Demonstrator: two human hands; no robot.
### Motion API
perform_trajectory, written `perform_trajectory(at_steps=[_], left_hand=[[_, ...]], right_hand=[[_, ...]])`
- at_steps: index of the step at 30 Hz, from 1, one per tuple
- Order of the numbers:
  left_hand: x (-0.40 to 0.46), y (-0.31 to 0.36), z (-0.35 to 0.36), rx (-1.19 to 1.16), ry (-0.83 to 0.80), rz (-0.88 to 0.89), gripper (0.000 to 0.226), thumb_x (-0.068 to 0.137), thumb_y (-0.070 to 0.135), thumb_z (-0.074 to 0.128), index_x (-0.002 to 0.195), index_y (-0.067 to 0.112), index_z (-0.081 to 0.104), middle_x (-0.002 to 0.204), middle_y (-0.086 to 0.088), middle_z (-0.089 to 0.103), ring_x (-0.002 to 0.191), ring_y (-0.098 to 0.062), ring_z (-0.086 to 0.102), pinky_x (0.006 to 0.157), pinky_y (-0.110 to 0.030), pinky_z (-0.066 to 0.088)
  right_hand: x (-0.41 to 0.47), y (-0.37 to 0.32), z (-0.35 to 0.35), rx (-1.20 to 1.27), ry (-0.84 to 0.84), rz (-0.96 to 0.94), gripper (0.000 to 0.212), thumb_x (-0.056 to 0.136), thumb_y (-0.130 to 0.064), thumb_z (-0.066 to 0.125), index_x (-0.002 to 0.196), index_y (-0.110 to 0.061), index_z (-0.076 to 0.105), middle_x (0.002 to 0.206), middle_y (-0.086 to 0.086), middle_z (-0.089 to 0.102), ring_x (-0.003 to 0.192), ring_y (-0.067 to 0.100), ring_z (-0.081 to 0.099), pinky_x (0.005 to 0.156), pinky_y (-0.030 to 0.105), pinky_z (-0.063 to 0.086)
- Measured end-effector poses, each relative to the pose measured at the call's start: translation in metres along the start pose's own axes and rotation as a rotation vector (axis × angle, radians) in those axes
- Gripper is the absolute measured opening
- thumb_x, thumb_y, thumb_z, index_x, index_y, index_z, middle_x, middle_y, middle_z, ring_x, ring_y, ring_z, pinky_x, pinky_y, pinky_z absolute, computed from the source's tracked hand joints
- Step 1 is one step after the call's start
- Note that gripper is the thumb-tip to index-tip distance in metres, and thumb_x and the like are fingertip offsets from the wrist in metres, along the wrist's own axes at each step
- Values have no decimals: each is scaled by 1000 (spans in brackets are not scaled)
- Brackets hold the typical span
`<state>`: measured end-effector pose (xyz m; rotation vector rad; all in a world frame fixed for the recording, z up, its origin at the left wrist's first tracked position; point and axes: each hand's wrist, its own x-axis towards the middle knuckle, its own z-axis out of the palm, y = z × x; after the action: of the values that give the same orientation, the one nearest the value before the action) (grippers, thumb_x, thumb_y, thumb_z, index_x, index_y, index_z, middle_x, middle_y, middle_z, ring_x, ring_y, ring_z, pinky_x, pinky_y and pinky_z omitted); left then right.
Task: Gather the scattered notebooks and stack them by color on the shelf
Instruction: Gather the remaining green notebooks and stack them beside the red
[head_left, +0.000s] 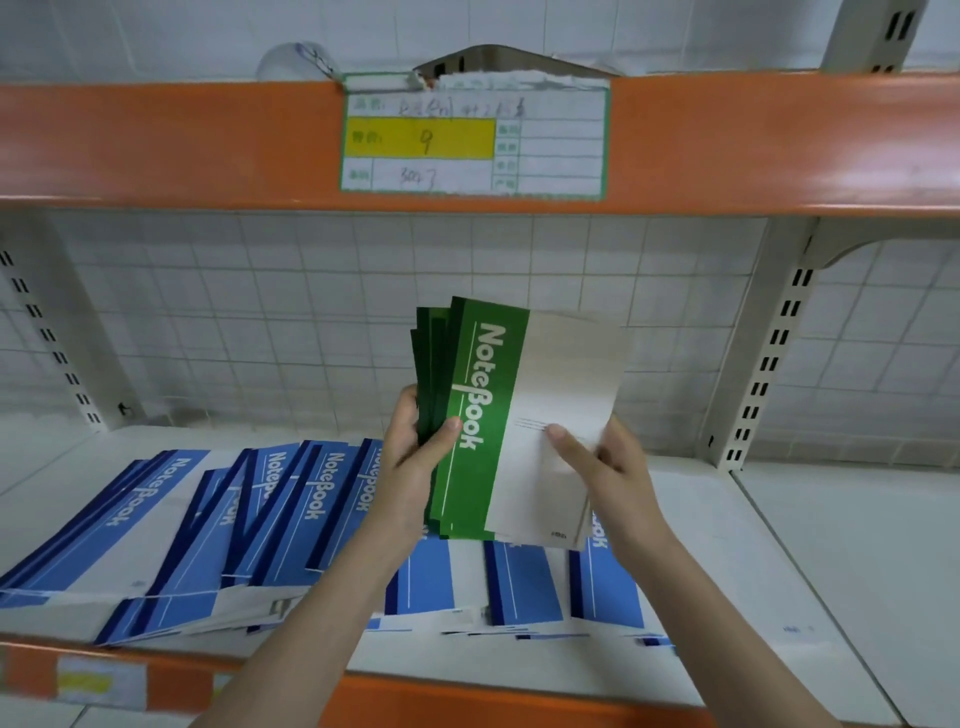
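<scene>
Above the white shelf (727, 525), a fanned bundle of green notebooks (483, 415) stands upright between both hands. Only the front cover shows whole, a green band and a matte pale panel; those behind show as thin green edges, too overlapped to count. Left hand (415, 447) grips the bundle's spine side, thumb curled over the front. Right hand (597, 457) pinches its opposite edge, fingers hidden behind. Below the bundle, glossy blue notebooks (260, 519) lie overlapped on the shelf, partly covered by the forearms. Handwriting on the label (472, 140) above is illegible.
</scene>
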<state>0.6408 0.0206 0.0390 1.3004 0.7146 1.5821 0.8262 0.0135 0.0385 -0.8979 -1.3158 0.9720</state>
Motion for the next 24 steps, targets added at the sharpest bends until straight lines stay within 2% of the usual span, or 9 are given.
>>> perform_trajectory(at_steps=[2,4,6,9,11,16,20,24], left_hand=[[-1,3,-1,48,22,-1,28,77,30,70,104,35,64,103,3,71,93,-17,69,68,-26,56],[-4,1,1,90,94,-61,30,64,43,79,92,37,67,92,5,73,85,-16,71,63,-25,55],[-7,-5,2,113,153,-115,28,60,44,86,83,40,69,84,13,73,78,-7,70,58,-21,54],[-15,-18,0,153,179,-167,33,47,45,80,77,34,70,76,17,72,70,0,68,53,-15,52],[-20,-27,-2,187,158,-197,32,46,43,79,77,37,72,77,15,73,71,1,68,56,-12,51],[-21,-38,-9,234,108,-234,39,52,38,82,88,29,70,88,10,74,82,-5,70,62,-12,52],[-14,-36,-8,253,113,-251,34,46,46,81,79,43,72,81,17,73,74,2,68,56,-9,49],[-13,-40,-10,269,136,-251,38,46,44,80,79,30,68,76,19,71,69,5,66,51,-7,47]], right_hand=[[-3,0,8,56,-21,-24,26,81,-33,67,106,-25,63,100,-7,72,90,7,68,68,16,51],[-7,4,16,54,-23,-10,36,77,-37,69,110,-23,63,103,-8,72,95,7,68,71,15,51],[-10,14,21,44,-19,21,31,74,-38,72,103,-26,68,100,-11,73,93,4,68,69,11,50],[-17,31,24,-4,10,94,22,68,-41,78,86,-35,68,85,-26,71,80,-10,65,59,5,46],[-21,38,25,-46,1,119,25,65,-41,72,88,-39,65,82,-33,68,80,-16,62,57,4,46],[-21,42,26,-102,-10,95,20,74,-33,69,92,-39,63,82,-37,66,83,-18,61,63,1,45],[-21,41,23,-148,-3,92,23,81,-24,69,92,-42,59,77,-38,64,81,-20,59,61,3,46],[-24,36,24,-174,-9,76,23,75,-34,68,94,-42,59,81,-39,64,86,-18,60,64,4,47]])
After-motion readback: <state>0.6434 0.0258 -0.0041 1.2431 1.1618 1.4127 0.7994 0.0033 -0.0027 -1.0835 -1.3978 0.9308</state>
